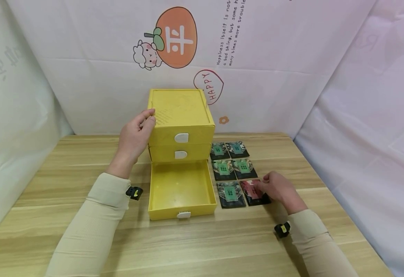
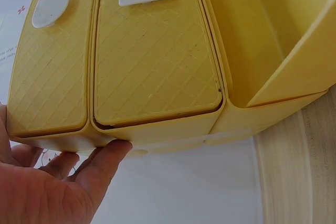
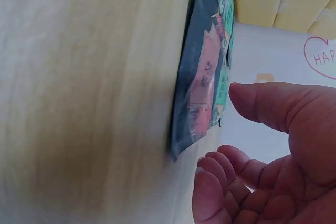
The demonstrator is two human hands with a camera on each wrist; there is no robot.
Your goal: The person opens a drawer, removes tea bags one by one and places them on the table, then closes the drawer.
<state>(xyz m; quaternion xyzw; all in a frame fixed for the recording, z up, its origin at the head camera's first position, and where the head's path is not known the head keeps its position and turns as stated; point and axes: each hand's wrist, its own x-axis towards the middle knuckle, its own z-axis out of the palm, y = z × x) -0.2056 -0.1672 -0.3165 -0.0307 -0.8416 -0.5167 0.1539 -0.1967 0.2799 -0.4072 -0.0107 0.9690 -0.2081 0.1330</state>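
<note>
A yellow three-drawer box [image 1: 181,115] stands at the table's middle; its top two drawers [image 2: 152,61] are closed. The bottom drawer [image 1: 180,184] is pulled out and holds nothing. My left hand [image 1: 149,117] rests against the box's upper left side, thumb at the top edge and fingers [image 2: 107,156] straight along the wall. Right of the box lie several flat packets in a grid, most of them green [image 1: 223,168]. My right hand [image 1: 267,184] is at the right edge of the red packet [image 1: 250,192], the nearest one on the right. Its fingers [image 3: 210,171] are loosely bent beside the packet [image 3: 202,85] and hold nothing.
The wooden table [image 1: 202,242] stretches toward me in front of the open drawer. White printed cloth [image 1: 274,77] closes off the back and both sides. The table's right edge [image 1: 330,184] runs close to my right forearm. Small black cameras sit on both wrists.
</note>
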